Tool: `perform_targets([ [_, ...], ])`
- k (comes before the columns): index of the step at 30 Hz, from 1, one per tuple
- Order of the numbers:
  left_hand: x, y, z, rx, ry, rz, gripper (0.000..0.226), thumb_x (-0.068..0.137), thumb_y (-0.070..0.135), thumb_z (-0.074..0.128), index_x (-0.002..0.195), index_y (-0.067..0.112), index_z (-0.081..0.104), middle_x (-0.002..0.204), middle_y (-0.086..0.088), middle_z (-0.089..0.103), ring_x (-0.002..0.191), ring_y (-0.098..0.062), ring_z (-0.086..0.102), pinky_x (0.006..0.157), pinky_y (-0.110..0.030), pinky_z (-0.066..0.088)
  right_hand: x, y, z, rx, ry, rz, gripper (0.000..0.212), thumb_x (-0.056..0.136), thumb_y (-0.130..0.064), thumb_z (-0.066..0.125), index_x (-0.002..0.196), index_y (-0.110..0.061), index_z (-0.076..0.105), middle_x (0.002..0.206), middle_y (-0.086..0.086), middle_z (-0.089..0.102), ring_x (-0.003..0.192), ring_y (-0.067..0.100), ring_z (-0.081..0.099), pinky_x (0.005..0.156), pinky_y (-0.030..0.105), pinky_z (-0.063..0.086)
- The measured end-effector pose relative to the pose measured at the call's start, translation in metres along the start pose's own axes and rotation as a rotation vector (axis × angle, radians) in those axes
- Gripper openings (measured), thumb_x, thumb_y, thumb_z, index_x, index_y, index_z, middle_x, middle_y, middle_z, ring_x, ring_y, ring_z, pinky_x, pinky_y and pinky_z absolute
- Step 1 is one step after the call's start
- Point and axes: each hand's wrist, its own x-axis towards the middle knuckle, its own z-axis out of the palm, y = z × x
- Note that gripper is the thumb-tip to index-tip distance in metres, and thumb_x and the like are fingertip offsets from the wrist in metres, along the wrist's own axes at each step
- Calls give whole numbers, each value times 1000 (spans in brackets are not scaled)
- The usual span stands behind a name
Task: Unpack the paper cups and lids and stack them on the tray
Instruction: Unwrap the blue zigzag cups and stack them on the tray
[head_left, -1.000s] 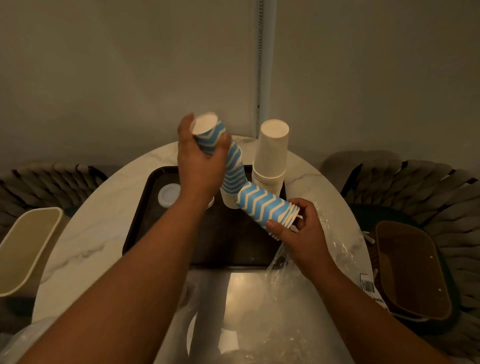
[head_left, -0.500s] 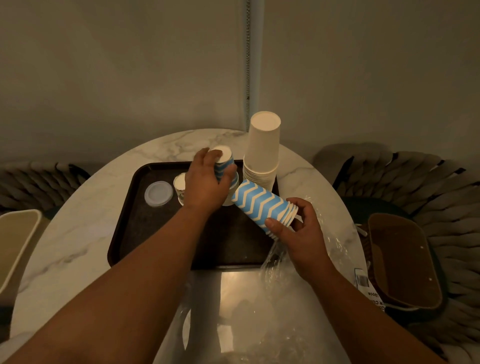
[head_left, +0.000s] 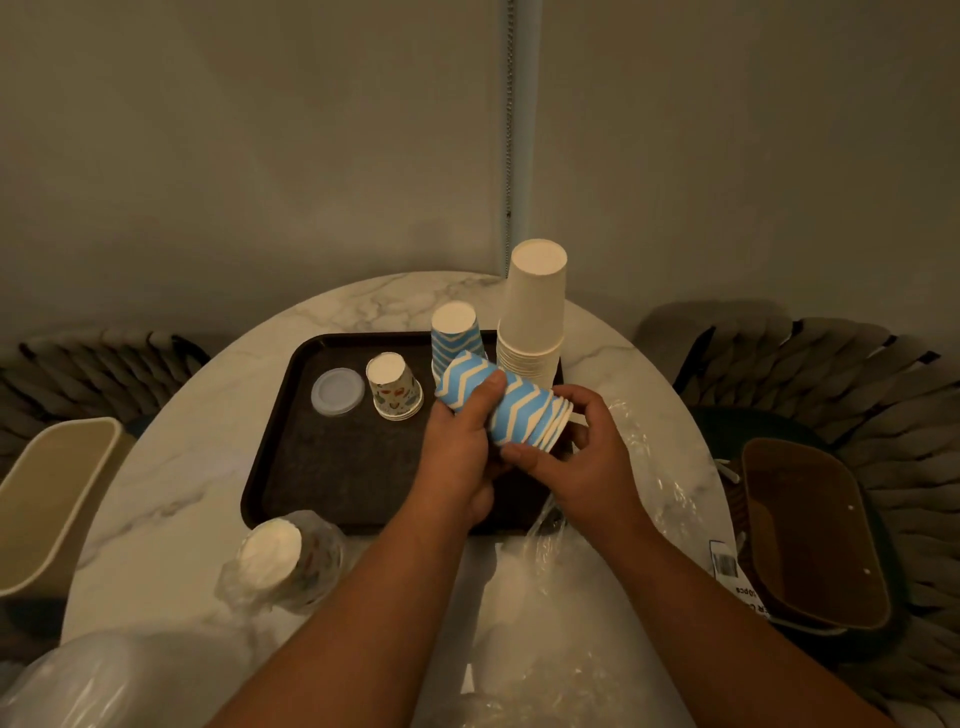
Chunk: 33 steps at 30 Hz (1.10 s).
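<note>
Held item: nested stack of blue-and-white chevron paper cups (head_left: 506, 410), lying tilted over the right half of the dark brown rectangular tray (head_left: 332, 467). Left hand (head_left: 460, 452) grips its closed end, fingers curled round; right hand (head_left: 582, 452) grips the rim end.

On tray, inverted:
- chevron cup stack (head_left: 456, 338), directly behind the held stack and partly hidden by it
- tall stack of plain cream paper cups (head_left: 535, 317), far right corner
- short patterned cup stack (head_left: 395, 387)
- translucent round plastic lid (head_left: 337, 391), leftmost

Round white marble table (head_left: 156, 499), near side: wrapped cup sleeve (head_left: 280, 561); crumpled clear plastic wrapping (head_left: 561, 597) beneath forearms.

Flanking: beige bin (head_left: 47, 499) left, brown bin (head_left: 810, 530) right.
</note>
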Motion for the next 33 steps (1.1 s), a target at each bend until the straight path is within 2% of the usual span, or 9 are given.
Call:
perform_targets([
  [2,0,0,-1,1,26,12,43,88,25,67,128,17,55,109,-10,73,96,-27,72,82,-47,59,-1,1,0,-84,9,-20,82,49,-54,88,119,-33,51,119,-2,62,109,17,62,88,45,55],
  [7,6,10,-1,33,67,67,44,86,23,72,126,18,54,111,-10,72,98,-28,71,84,-50,58,-1,2,-3,-78,29,-24,81,48,-58,88,118,-35,51,118,-3,62,108,18,62,88,47,55],
  [10,25,37,-2,113,146,312,55,74,25,81,121,18,54,116,-11,69,101,-25,70,87,-48,57,-1,3,-6,-78,47,-7,80,51,-52,89,118,-34,51,118,-6,61,106,14,62,88,45,56],
  [13,42,72,5,455,201,652,49,71,33,82,109,33,52,113,0,67,101,-13,68,90,-41,56,-1,5,-7,-77,42,25,78,55,-46,88,121,-31,50,119,-7,59,107,11,62,88,41,57],
  [16,63,90,11,718,184,786,59,66,44,78,115,35,46,118,3,64,105,-12,64,93,-40,54,0,6,-6,-45,37,53,78,54,-45,84,123,-30,50,121,-6,59,107,10,62,89,37,57],
  [21,99,69,-3,938,206,694,64,68,31,80,122,19,50,116,-1,64,102,-16,62,92,-39,53,0,8,-8,26,35,76,75,54,-38,84,121,-31,50,119,-8,60,106,8,63,83,25,57],
  [24,108,45,-17,978,210,626,61,69,23,81,123,16,51,117,-1,62,100,-12,59,86,-26,46,-1,9,-11,44,43,75,73,53,-34,83,118,-35,50,115,-14,59,102,0,62,78,18,55],
  [29,117,25,-30,1062,201,528,69,73,27,83,130,13,46,128,-7,58,117,-22,56,93,-29,44,-1,8,-15,86,57,92,74,52,-30,82,117,-34,48,112,-18,58,99,-3,63,78,18,55],
  [33,95,25,-27,910,297,571,85,76,44,78,144,14,37,143,-6,48,128,-20,49,106,-37,43,-1,8,-16,188,57,95,66,57,-24,80,116,-30,50,111,-10,61,102,11,65,82,27,57],
])
